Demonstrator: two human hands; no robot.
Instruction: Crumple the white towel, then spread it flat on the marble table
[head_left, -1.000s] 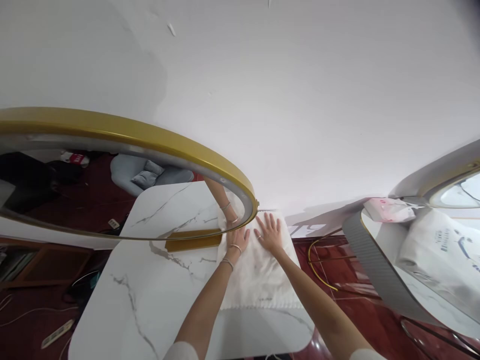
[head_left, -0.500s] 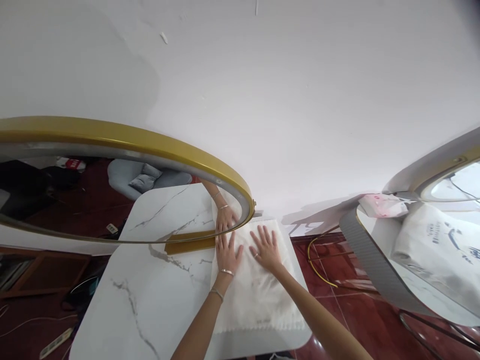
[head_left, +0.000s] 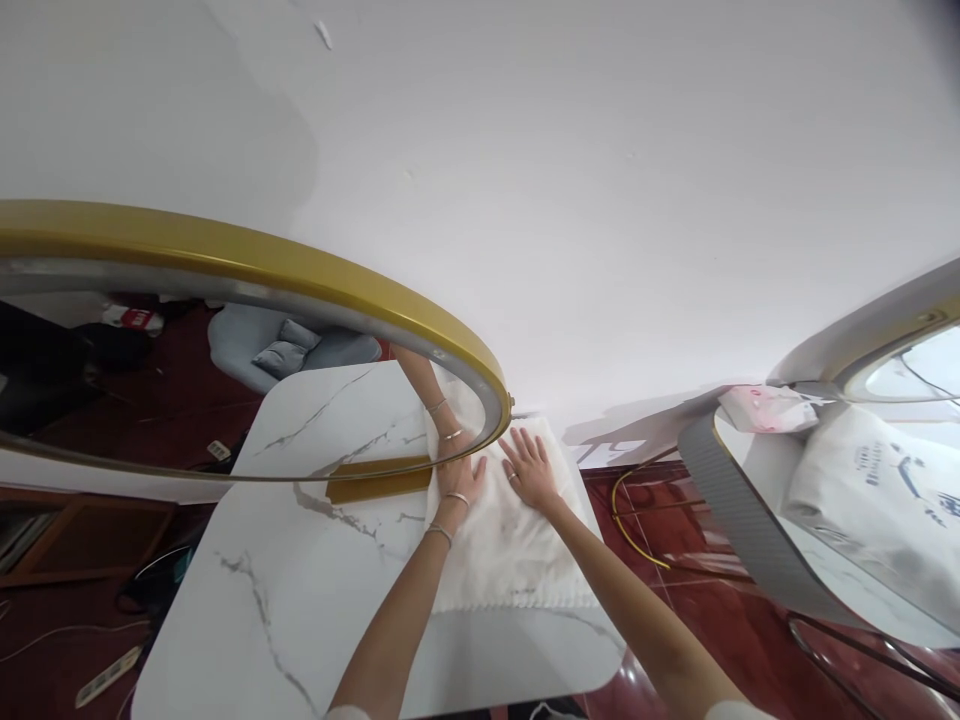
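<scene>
A white cloth [head_left: 517, 560], which looks like a folded towel, lies flat on the marble-patterned table [head_left: 315, 600]. My left hand [head_left: 457, 480] rests on its left edge, close beneath the rim of the gold-framed round mirror [head_left: 360, 310]; the frame partly hides the fingertips, but the thumb stands apart. On the far right part of the cloth, my right hand [head_left: 532, 472] lies flat with fingers spread. Neither hand grips anything. The mirror reflects the left forearm and part of the cloth.
A gold mirror base [head_left: 382, 482] stands left of the cloth. To the right, a second table [head_left: 731, 500] carries a tissue pack [head_left: 766, 408] and a printed white cloth [head_left: 885, 500]. A white wall [head_left: 570, 250] rises behind. A power strip [head_left: 109, 678] lies at lower left.
Both hands and the white cloth have slid away from me, toward the wall. More bare tabletop shows at the near edge. The left hand is now further under the mirror's rim.
</scene>
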